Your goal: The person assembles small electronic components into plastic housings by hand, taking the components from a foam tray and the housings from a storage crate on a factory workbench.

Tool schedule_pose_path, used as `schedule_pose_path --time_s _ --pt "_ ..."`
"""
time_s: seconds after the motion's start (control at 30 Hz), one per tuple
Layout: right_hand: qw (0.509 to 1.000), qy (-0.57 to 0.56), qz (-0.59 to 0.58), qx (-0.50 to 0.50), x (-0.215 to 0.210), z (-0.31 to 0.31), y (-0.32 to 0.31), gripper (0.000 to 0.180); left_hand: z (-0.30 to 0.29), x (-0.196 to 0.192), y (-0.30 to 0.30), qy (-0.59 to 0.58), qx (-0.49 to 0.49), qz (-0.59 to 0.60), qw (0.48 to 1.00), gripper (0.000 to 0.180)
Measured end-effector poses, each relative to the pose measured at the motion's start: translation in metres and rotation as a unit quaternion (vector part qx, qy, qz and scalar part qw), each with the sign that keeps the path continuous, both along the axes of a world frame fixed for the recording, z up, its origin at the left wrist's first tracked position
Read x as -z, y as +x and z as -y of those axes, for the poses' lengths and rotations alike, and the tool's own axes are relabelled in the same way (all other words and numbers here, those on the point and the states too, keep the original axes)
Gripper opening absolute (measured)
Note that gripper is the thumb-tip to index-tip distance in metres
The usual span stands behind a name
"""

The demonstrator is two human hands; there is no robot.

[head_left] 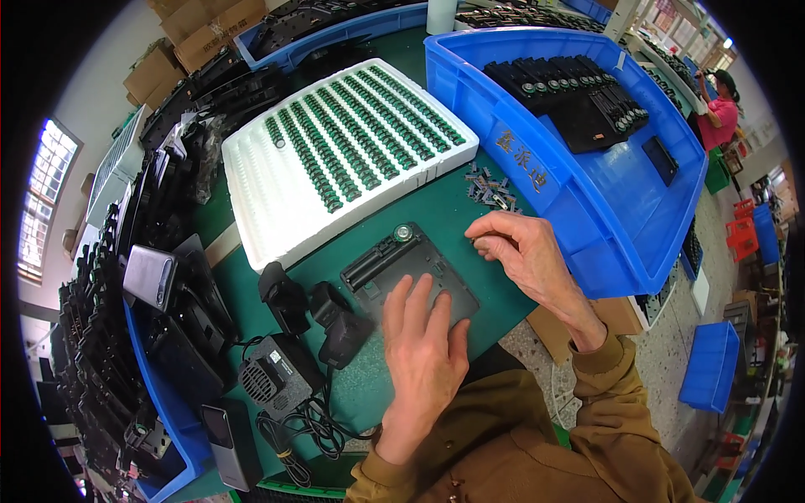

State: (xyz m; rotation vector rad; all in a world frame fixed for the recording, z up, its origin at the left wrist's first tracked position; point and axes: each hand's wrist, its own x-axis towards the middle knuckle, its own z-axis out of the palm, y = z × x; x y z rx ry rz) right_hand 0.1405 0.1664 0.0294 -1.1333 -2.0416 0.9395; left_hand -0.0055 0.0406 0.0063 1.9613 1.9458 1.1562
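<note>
- Flat on the green tabletop (495,289) lies a thin, dark grey plastic panel (426,258), right in front of the person. It has a long bar along one side and a small, round, silver part (403,233) at its far corner.
- The left hand (419,348) lies on the near part of the panel, with its fingers a bit spread.
- The right hand (528,256) is up beside the panel, fingers curled and fingertips close to the thumb. I cannot tell if something tiny is pinched there.
- Just past the right hand is a little pile of small grey clips (490,189).
- Two bent, black plastic pieces (285,299) sit left of the panel. Nearer the person is a dark grey box with a round grille (281,373), beside looped black cords (306,432).
- Behind the panel is a big white foam tray (267,230) with rows of small green-and-black parts (360,138).
- To the right, a big blue plastic bin (591,239) holds black parts with round silver bits (570,80).
- Far off on the right, a person in a pink top (719,121) is by another table.
</note>
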Motion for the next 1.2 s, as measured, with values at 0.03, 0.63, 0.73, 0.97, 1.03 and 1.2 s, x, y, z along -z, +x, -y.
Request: schedule_pose_path --time_s 0.03,0.63,0.73,0.97,1.03,1.2 --pt "0.995 -0.085 -0.050 -0.001 0.000 0.001 -0.002 0.012 0.000 0.000 0.000 -0.001 -0.001 -0.001 1.000 0.040" --pt "0.984 -0.160 -0.073 -0.042 -0.006 0.003 -0.025 0.024 0.000 0.002 0.000 -0.003 0.001 0.001 1.000 0.040" --pt "0.988 -0.123 -0.079 -0.043 -0.004 0.003 -0.027 0.020 0.000 0.003 0.000 0.000 0.004 0.003 1.000 0.040" --pt "0.996 0.019 -0.021 -0.090 -0.005 -0.001 -0.030 0.015 0.001 0.003 0.000 -0.002 0.000 0.000 1.000 0.040" --pt "0.994 -0.055 -0.051 -0.082 -0.005 -0.001 -0.030 0.013 0.001 0.003 0.000 0.003 0.001 0.002 1.000 0.040" --pt "0.994 -0.001 0.007 -0.113 -0.005 -0.004 -0.030 0.014 0.001 0.002 -0.001 0.000 0.002 0.000 1.000 0.040"
